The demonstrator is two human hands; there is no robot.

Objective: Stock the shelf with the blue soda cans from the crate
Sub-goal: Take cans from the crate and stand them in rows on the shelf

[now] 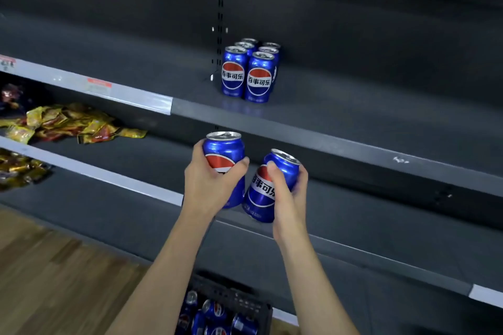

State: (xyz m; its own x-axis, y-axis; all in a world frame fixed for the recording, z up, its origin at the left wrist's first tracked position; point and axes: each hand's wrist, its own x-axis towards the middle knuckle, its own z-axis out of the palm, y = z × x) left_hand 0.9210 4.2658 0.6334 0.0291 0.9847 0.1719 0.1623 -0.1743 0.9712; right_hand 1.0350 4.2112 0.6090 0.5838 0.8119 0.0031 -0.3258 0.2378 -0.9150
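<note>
snack packets [79,125]: heaped, lower shelf left | price strip [99,86] | wood floor [54,275]

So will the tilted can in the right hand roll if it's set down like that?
Likely yes: the right can is a smooth cylinder, leaning, so it may tip and roll. Set upright like the shelf cans, it should stand. Its glossy wall looks slippery; the right hand wraps it.
</note>
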